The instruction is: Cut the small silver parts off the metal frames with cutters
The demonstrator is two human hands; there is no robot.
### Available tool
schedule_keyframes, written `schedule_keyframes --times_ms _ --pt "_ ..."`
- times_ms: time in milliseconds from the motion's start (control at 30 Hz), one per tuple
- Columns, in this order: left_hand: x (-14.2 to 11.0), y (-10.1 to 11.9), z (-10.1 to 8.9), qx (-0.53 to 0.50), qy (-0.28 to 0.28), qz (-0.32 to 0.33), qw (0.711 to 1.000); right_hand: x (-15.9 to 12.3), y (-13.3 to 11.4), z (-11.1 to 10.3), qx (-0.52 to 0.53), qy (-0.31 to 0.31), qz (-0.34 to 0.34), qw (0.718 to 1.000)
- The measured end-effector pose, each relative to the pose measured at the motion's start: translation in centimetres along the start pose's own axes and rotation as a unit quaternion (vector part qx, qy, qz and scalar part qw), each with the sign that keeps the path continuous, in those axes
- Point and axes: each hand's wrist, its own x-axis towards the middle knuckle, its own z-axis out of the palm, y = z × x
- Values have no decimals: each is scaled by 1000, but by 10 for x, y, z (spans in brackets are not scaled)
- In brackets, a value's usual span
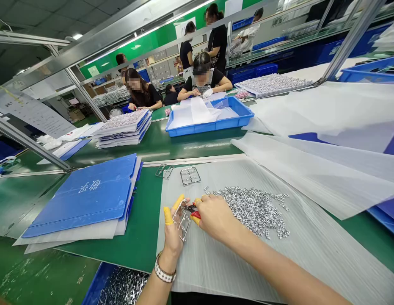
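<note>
My left hand [173, 228], with yellow finger covers, holds a shiny silver sprue frame [184, 224] tilted on edge. Red-handled nippers [194, 212] are gripped in my right hand [214, 215], their dark jaws at the frame's upper part. Just beyond my hands, another silver frame [190, 176] with small parts inside lies on the white sheet [222, 262]. A further frame [164, 171] lies at the sheet's left edge. To the right of my right hand spreads a heap of small chrome parts [254, 207].
A stack of blue boards [85, 195] with white sheets lies at left. Below the table edge, a blue bin [98, 284] holds silver scraps. Across the bench stand a blue tray [209, 125] and a layered pile of sheets [123, 127]. Several people work beyond; metal posts [352, 42] frame the bench.
</note>
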Motion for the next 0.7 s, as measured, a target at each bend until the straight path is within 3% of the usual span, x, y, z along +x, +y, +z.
schedule_keyframes --times_ms 200,533,700 --pt "-1 0 0 -9 11 -2 1000 1 0 5 -9 6 -15 1000" --pt "7 21 -2 -137 41 -62 988 -13 8 8 -10 -21 3 1000" --pt "5 20 3 -126 42 -57 990 -12 4 10 -4 -13 2 1000"
